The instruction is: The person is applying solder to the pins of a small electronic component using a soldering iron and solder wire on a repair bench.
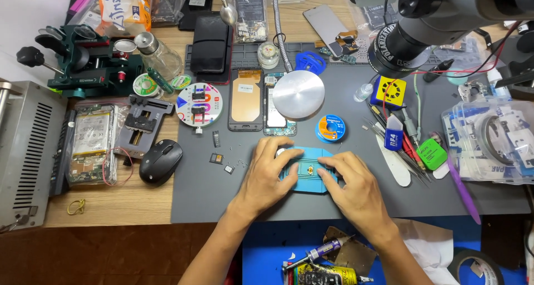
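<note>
Down near the front edge of the grey mat, both hands rest on a blue fixture that lies flat, with a small brass part at its middle. The left hand covers the fixture's left side, fingers curled over its far edge, gripping it; a pale knob peeks out under the fingertips. The right hand lies over the right side, fingers pressed flat toward the centre, so most of the fixture's outline is hidden and whether anything is clamped in it cannot be told. Just beyond the fixture stand a solder spool, a round metal disc and two opened phones side by side, the right one partly under the disc. Tiny chips lie scattered left of the left hand. Off the mat, toward the left edge of the tabletop, sit a black mouse and a grey holder. A microscope hangs over the far right corner, cut off by the frame, blocking what is under it. Tweezers and a green tool crowd the right side, too tangled to count. A glue tube lies by the near edge.
</note>
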